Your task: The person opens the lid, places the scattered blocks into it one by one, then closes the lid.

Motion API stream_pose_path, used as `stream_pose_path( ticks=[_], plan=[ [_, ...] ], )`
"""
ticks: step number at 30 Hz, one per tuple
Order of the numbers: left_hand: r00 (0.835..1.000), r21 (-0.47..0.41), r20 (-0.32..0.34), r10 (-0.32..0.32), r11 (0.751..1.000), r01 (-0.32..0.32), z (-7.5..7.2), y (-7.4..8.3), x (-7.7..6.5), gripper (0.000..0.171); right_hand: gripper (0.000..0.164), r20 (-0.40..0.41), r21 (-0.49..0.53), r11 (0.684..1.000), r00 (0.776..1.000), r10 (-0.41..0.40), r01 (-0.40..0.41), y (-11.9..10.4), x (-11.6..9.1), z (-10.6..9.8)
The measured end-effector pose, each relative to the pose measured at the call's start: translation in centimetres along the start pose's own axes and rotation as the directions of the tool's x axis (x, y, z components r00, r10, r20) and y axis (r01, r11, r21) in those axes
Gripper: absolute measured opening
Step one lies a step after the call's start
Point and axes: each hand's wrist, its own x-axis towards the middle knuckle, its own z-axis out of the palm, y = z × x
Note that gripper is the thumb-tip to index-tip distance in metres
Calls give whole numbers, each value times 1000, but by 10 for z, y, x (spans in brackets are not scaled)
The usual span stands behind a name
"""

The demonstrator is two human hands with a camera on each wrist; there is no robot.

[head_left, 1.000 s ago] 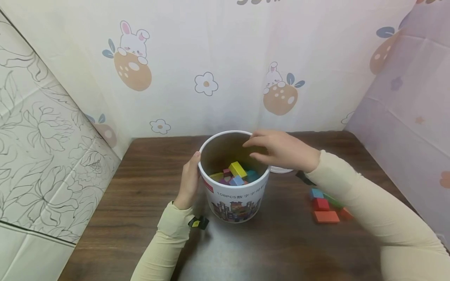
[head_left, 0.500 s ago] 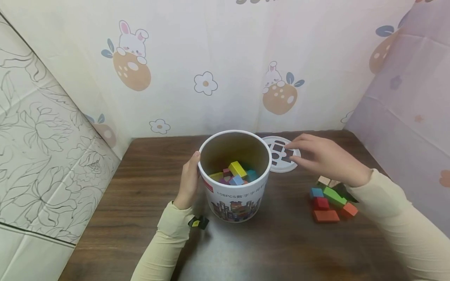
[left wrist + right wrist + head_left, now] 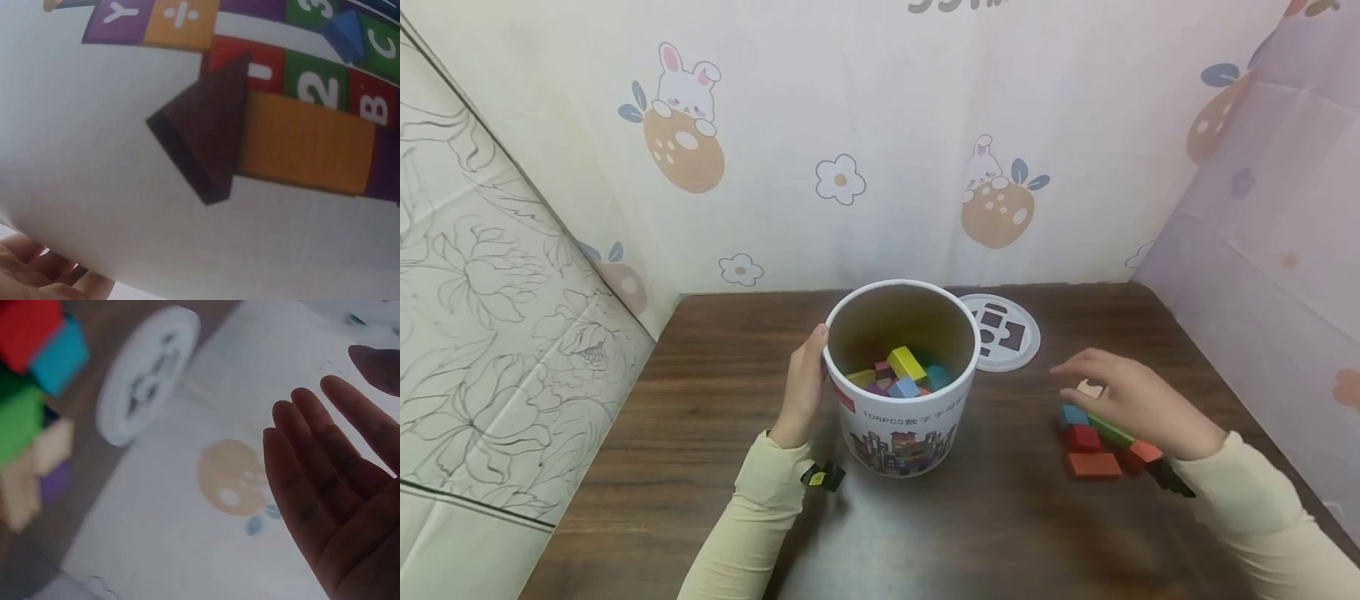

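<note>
A white round bucket (image 3: pixel 901 433) printed with toy blocks stands upright on the table, with several colored toy blocks (image 3: pixel 907 365) inside. My left hand (image 3: pixel 805 383) holds the bucket at its left side, thumb by the rim; most of its fingers are hidden in the head view. In the left wrist view its fingers (image 3: pixel 50 269) lie at the edge of the bucket's printed wall. My right hand (image 3: pixel 1131 396) hovers over a small pile of blocks (image 3: pixel 1093 465) at the right. It holds nothing, its fingers extended and the thumb apart in the right wrist view.
Behind the bucket, to its right, a white round lid (image 3: pixel 1000 333) with cut-out shapes lies on the dark wooden table (image 3: pixel 715 417). A patterned cloth (image 3: pixel 842 83) hangs along the back, with more cloth on both sides.
My right hand has moved from over the bucket's opening to the right and nearer, over the block pile, uncovering the lid. The left hand and bucket have stayed in place.
</note>
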Motion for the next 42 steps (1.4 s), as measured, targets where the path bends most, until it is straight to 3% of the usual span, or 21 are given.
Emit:
stream_pose_path(
  ticks=[7, 15, 42],
  plan=[
    [1000, -3, 10, -2, 1000, 2, 0, 1, 0, 51, 32, 106, -9, 996, 990, 95, -94, 18, -12, 29],
    [1000, 2, 6, -1, 1000, 1, 0, 1, 0, 51, 37, 144, -50, 989, 979, 148, -142, 33, -14, 50],
    [1000, 0, 8, -11, 1000, 11, -1, -1, 0, 51, 20, 169, -77, 988, 974, 147, -136, 44, -6, 64]
  ],
)
